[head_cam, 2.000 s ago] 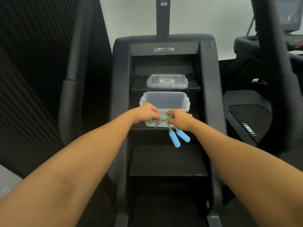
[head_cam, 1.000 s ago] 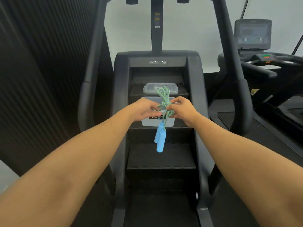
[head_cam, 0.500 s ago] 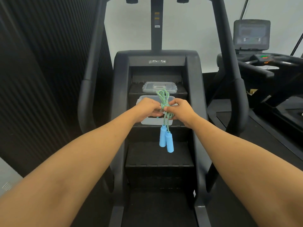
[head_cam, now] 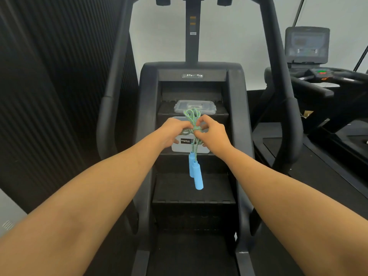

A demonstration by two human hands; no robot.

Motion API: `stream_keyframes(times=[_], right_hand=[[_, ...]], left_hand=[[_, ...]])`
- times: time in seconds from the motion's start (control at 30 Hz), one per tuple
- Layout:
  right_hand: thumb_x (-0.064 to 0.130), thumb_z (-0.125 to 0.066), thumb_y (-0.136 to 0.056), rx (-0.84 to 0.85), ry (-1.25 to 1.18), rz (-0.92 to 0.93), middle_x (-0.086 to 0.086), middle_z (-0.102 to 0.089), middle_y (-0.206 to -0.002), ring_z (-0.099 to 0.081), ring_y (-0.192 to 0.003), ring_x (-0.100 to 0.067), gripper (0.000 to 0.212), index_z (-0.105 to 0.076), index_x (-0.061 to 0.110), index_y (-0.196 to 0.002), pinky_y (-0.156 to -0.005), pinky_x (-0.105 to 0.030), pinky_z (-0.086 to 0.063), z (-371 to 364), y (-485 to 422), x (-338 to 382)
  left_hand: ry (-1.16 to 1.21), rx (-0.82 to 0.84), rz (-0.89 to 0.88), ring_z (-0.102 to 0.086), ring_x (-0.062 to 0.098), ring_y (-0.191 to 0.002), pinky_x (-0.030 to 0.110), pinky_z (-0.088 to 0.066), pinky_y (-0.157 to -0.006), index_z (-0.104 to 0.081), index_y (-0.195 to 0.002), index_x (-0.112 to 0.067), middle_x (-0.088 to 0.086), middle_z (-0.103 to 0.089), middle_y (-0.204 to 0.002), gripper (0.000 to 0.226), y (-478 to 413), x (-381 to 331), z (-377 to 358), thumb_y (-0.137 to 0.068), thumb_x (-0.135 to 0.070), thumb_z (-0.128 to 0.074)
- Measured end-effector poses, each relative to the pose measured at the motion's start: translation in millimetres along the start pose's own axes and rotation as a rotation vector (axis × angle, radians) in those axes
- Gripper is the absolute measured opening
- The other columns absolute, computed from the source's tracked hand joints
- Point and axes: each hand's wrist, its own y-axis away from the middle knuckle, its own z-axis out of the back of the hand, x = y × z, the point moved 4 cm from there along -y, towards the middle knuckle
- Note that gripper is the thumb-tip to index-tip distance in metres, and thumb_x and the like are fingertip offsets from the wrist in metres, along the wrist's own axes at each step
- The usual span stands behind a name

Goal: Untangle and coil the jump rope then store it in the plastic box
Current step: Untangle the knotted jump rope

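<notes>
Lower now, blue handles [head_cam: 196, 172] dangle beneath both hands' knotted rope [head_cam: 192, 120].

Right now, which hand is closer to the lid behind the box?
The right hand. Its raised fingers sit just below the lid, near its right end. The left hand is lower and further left. Both pinch the jump rope.

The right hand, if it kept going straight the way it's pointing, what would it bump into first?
Most likely the left hand. The right hand points left across the knotted jump rope it already pinches, and the left hand's fingers sit just beyond. Depth is hard to judge.
</notes>
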Motion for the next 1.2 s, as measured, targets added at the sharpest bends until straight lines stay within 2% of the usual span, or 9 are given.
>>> stream_keyframes(times=[0.13, 0.23, 0.4, 0.47, 0.77, 0.87, 0.97, 1.03, 1.2], right_hand=[[0.010, -0.073, -0.087, 0.046, 0.100, 0.034, 0.005, -0.059, -0.085, -0.059, -0.069, -0.013, 0.025, -0.056, 0.010, -0.105, -0.064, -0.030, -0.058, -3.7, -2.4, 4.6], [0.011, -0.074, -0.085, 0.068, 0.176, 0.041, 0.002, -0.057, -0.083, -0.057, -0.070, -0.017, 0.027, -0.054, 0.008, -0.103, -0.068, -0.037, -0.058, -3.7, -5.6, 3.9], [0.010, -0.071, -0.087, 0.073, 0.234, 0.065, -0.002, -0.057, -0.080, -0.051, -0.065, -0.016, 0.023, -0.053, 0.007, -0.100, -0.060, -0.032, -0.048, 0.1, -9.8, 10.9], [0.011, -0.070, -0.085, 0.056, 0.202, 0.051, -0.002, -0.055, -0.077, -0.047, -0.061, -0.014, 0.020, -0.052, 0.009, -0.095, -0.056, -0.032, -0.044, 1.7, -12.0, 14.2], [0.014, -0.070, -0.090, 0.081, 0.198, 0.107, -0.002, -0.058, -0.080, -0.051, -0.067, -0.015, 0.013, -0.059, 0.008, -0.093, -0.062, -0.029, -0.048, 5.3, -9.8, 18.2], [0.016, -0.066, -0.094, 0.097, 0.170, 0.131, -0.003, -0.051, -0.096, -0.051, -0.075, -0.013, 0.010, -0.057, 0.015, -0.092, -0.064, -0.024, -0.048, 6.2, -7.6, 19.6], [0.015, -0.060, -0.097, 0.070, 0.025, 0.078, -0.008, -0.058, -0.089, -0.056, -0.073, -0.017, 0.008, -0.058, 0.014, -0.090, -0.063, -0.037, -0.057, 9.5, -8.1, 18.9], [0.014, -0.059, -0.098, 0.074, -0.023, 0.028, -0.011, -0.061, -0.086, -0.059, -0.072, -0.019, 0.008, -0.058, 0.012, -0.090, -0.063, -0.030, -0.059, 9.2, -6.4, 17.3], [0.013, -0.067, -0.094, 0.104, 0.206, 0.148, -0.011, -0.061, -0.094, -0.056, -0.077, -0.017, 0.012, -0.061, 0.009, -0.103, -0.070, -0.032, -0.054, 7.6, 0.3, 21.1]], left_hand=[[-0.089, -0.092, -0.032, -0.054, 0.012, -0.094, 0.029, -0.044, -0.075, -0.067, -0.107, -0.012, -0.003, -0.060, -0.099, 0.027, 0.2, -4.3, -0.7, -0.084, -0.024, -0.074], [-0.105, -0.092, -0.083, -0.049, 0.008, -0.078, 0.025, -0.036, -0.061, -0.066, -0.101, -0.009, -0.002, -0.057, -0.090, 0.021, -0.1, -5.9, -3.7, -0.085, -0.022, -0.071], [0.044, 0.047, -0.055, -0.071, 0.016, -0.089, 0.038, -0.059, -0.088, -0.070, -0.108, -0.006, 0.011, -0.075, -0.109, 0.025, 4.7, -5.5, -13.4, -0.089, -0.022, -0.063], [0.227, 0.111, -0.043, -0.075, 0.022, -0.086, 0.040, -0.062, -0.083, -0.071, -0.113, -0.003, 0.016, -0.074, -0.111, 0.029, 3.8, -2.9, -15.5, -0.090, -0.018, -0.064], [0.295, 0.327, -0.006, -0.073, 0.022, -0.100, 0.048, -0.054, -0.102, -0.074, -0.109, -0.019, 0.005, -0.074, -0.109, 0.021, 6.5, 1.0, -12.7, -0.102, -0.032, -0.059], [0.301, 0.313, -0.031, -0.073, 0.028, -0.106, 0.047, -0.057, -0.096, -0.071, -0.118, -0.013, 0.014, -0.072, -0.122, 0.024, 6.4, 1.6, -8.3, -0.101, -0.027, -0.061], [0.322, 0.292, -0.035, -0.076, 0.027, -0.096, 0.040, -0.062, -0.080, -0.069, -0.120, -0.009, 0.011, -0.076, -0.114, 0.024, 9.0, -1.6, -5.8, -0.102, -0.023, -0.061], [0.312, 0.294, -0.033, -0.076, 0.029, -0.096, 0.041, -0.062, -0.080, -0.069, -0.121, -0.008, 0.011, -0.076, -0.112, 0.025, 9.8, -3.1, -7.0, -0.102, -0.022, -0.060], [0.243, 0.250, -0.051, -0.076, 0.029, -0.097, 0.041, -0.063, -0.081, -0.069, -0.120, -0.003, 0.015, -0.075, -0.116, 0.027, 8.2, -1.6, -11.5, -0.101, -0.021, -0.062]])
